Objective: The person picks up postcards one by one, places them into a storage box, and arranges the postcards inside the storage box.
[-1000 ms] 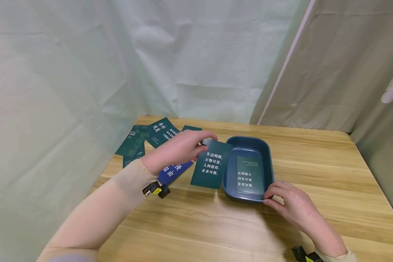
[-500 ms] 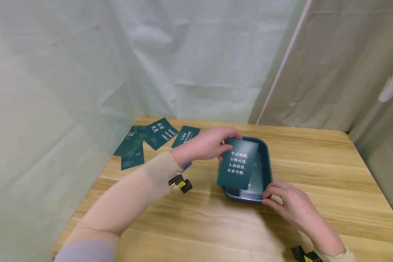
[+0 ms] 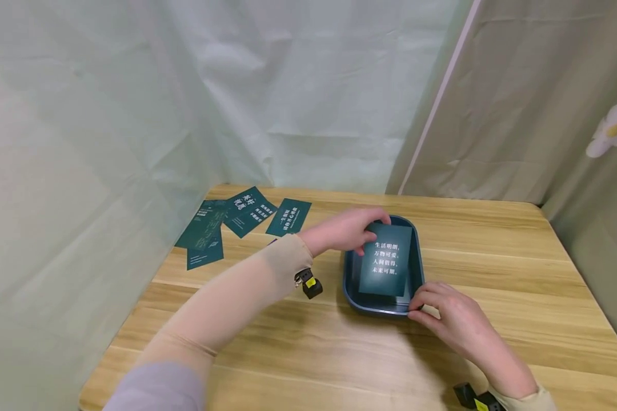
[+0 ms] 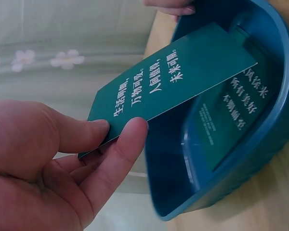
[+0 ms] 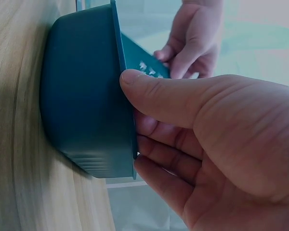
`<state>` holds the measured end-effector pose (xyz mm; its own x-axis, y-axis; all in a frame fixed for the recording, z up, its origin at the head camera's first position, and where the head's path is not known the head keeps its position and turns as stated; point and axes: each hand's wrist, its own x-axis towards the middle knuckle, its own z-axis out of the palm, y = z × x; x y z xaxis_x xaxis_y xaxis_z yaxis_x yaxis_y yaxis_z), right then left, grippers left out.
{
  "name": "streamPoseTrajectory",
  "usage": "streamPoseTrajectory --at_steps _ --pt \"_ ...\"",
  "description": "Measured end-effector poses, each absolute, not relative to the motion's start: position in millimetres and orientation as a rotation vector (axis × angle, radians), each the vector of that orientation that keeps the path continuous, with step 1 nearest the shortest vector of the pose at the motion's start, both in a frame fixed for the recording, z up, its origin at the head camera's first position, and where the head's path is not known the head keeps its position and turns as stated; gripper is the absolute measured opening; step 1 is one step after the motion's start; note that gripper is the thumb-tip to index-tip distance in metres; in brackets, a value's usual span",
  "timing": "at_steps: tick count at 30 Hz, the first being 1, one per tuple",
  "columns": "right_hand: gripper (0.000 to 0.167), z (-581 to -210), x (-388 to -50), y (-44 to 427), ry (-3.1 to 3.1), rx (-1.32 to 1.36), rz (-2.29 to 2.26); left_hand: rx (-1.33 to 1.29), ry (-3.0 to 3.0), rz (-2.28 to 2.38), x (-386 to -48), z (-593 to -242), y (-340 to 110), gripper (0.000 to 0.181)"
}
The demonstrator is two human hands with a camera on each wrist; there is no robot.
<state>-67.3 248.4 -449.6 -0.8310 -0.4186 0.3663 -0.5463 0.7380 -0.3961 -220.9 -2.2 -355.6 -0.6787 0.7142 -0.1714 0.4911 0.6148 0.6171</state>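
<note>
Right of centre in the head view: printed green card (image 3: 385,261), face up, held over the opening of a dark blue tray (image 3: 351,283). Pinched near the upper left corner by the left hand (image 3: 352,229), between thumb and fingers. Tilted in the left wrist view, with far end toward the upper right of the frame; touching the tray or not, cannot tell.

Also pinched, by the right hand (image 3: 449,314): tray rim at its lower right corner in the head view, between thumb and curled fingers.

Beneath the held card, at right in the left wrist view: second card (image 4: 221,120), flat on the tray floor. At left of the head view: loose cards (image 3: 247,212), some overlapping, flat on the bench (image 3: 288,354).

Handling, as judged: very light, thin, fairly stiff; no clear sag despite a grip at one end only. Slight sheen, so likely smooth and a bit slippery. Prone to swivel in a corner pinch, and to crease if squeezed hard or knocked on the tray wall. Best taken mid short edge, thumb above, fingertips below.
</note>
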Motion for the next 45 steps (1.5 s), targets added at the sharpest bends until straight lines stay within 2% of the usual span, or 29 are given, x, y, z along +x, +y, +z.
streamPoseTrajectory --at_steps 10,23,33,38,45 --pt "0.027 -449 -68 248 -2.734 0.724 0.721 0.850 2.356 0.758 -235 -380 12 0.025" --pt "0.031 -450 -68 248 -2.700 0.736 0.711 0.808 2.478 0.495 -246 -403 27 0.017" --pt "0.033 -453 -69 249 -2.632 0.776 0.703 0.923 2.656 0.031 -246 -414 42 0.031" --pt "0.035 -454 -69 248 -2.634 0.771 0.705 0.891 2.702 -0.095 -243 -422 46 0.042" --pt "0.035 -453 -69 248 -2.633 0.768 0.713 0.881 2.723 -0.187 -239 -427 48 0.043"
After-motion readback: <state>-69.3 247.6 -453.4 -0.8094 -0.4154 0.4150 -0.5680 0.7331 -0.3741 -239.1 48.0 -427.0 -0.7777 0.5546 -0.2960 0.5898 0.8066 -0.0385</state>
